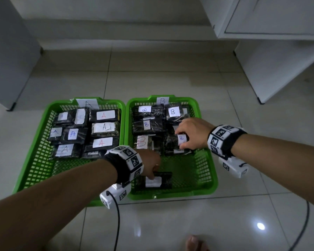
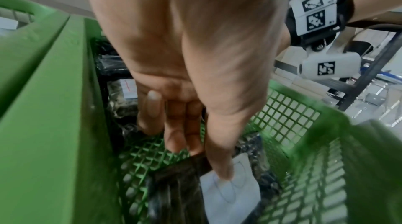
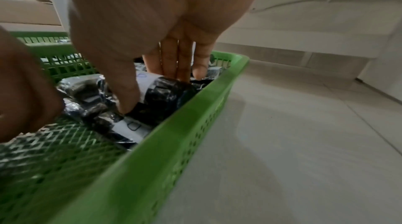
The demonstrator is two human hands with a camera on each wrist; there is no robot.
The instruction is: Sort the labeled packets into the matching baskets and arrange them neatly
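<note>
Two green baskets stand side by side on the floor. Basket A on the left holds several black packets labelled A. Basket B on the right holds several packets labelled B in its far half. My left hand reaches into basket B's near left part and pinches a black packet with a white label, thumb on the label. Its letter is hard to read. My right hand grips a B packet in the basket's middle right, thumb in front and fingers behind it, with another packet beneath.
A white cabinet stands at the back right and a grey one at the back left. A black cable trails over the tiled floor near me. A bare foot shows at the bottom edge.
</note>
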